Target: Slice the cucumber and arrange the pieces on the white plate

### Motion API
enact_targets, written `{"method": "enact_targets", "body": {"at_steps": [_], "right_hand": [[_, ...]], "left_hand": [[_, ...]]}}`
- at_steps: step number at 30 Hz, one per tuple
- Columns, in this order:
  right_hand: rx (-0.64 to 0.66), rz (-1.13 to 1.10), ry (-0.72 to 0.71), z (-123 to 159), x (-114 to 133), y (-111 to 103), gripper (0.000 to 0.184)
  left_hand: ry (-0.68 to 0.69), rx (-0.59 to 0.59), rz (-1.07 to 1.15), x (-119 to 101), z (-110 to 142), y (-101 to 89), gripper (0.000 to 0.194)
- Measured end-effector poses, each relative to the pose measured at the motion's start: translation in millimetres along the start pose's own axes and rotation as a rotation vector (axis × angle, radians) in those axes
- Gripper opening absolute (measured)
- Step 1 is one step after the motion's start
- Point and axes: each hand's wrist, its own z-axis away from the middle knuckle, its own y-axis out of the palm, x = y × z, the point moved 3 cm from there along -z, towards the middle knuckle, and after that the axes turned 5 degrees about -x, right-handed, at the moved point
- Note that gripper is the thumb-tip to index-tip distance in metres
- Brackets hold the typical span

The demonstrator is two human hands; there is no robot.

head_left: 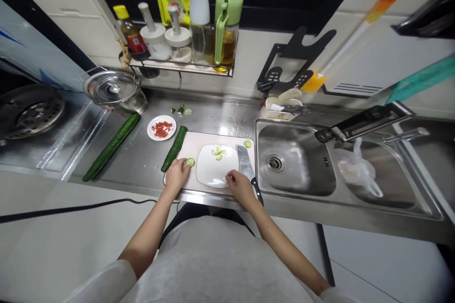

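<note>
A white plate (pixel 209 165) with rounded corners rests on the pale cutting board (pixel 193 140). Thin green cucumber pieces (pixel 219 153) lie fanned like petals near its far edge. At the left of the board, my left hand (pixel 177 175) has its bent fingers closed on cucumber slices (pixel 190 162). My right hand (pixel 240 187) is over the plate's near right corner, thumb and fingers pinched; whatever they hold is hidden. A cleaver (pixel 245 161) lies right of the plate, its black handle passing beneath my right hand. A cut cucumber (pixel 175 148) lies at the board's left edge.
A whole cucumber (pixel 112 147), a small plate (pixel 150 129) of chopped red pieces and cucumber ends (pixel 180 109) lie left and behind. A lidded pot (pixel 117 92) stands farther left. A double sink (pixel 298 165) is at right, under a rack of seasonings (pixel 199 68) and wall holders.
</note>
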Motion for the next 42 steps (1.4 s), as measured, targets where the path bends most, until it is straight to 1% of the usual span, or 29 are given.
{"method": "enact_targets", "body": {"at_steps": [5,9,11,15,18,21,25,28,31,33,35,38,40,42], "right_hand": [[0.022,0.005,-0.033,4,-10,-2,0.019],[0.013,-0.019,-0.006,3,-7,-2,0.020],[-0.013,-0.029,0.019,2,-2,-1,0.020],[-0.114,-0.074,0.069,2,9,2,0.021],[-0.173,-0.114,0.103,3,14,9,0.023],[-0.200,-0.124,0.114,5,15,17,0.024],[-0.166,-0.131,0.062,4,14,18,0.025],[-0.132,-0.114,0.018,5,10,11,0.024],[-0.123,-0.109,-0.001,9,4,2,0.023],[-0.123,-0.120,-0.001,13,-1,-2,0.023],[-0.126,-0.137,-0.001,15,-5,-3,0.023],[-0.139,-0.171,-0.026,14,-3,-2,0.023],[-0.154,-0.202,-0.058,8,3,-1,0.021],[-0.173,-0.244,-0.096,-1,14,0,0.020]], "left_hand": [[-0.026,-0.017,-0.055,-3,0,3.2,0.036],[-0.009,-0.021,-0.066,-4,-1,1.0,0.032],[0.022,-0.024,-0.049,-3,-3,-0.2,0.030],[0.087,-0.023,0.008,-2,-8,-1.0,0.029],[0.128,-0.001,0.042,0,-12,0.5,0.031],[0.156,0.020,0.041,0,-14,1.8,0.029],[0.126,0.010,-0.015,0,-11,0.3,0.025],[0.095,-0.026,-0.044,-4,-8,-2.2,0.020],[0.047,-0.053,0.000,-7,-6,-3.6,0.014],[0.006,-0.059,0.075,-7,-6,-4.1,0.011],[-0.041,-0.067,0.209,-4,-6,-5.0,0.010],[-0.131,-0.067,0.536,0,-7,-6.7,0.016],[-0.188,-0.024,0.790,-3,-7,-7.4,0.024],[-0.210,0.061,0.985,-14,-5,-8.5,0.031]]}}
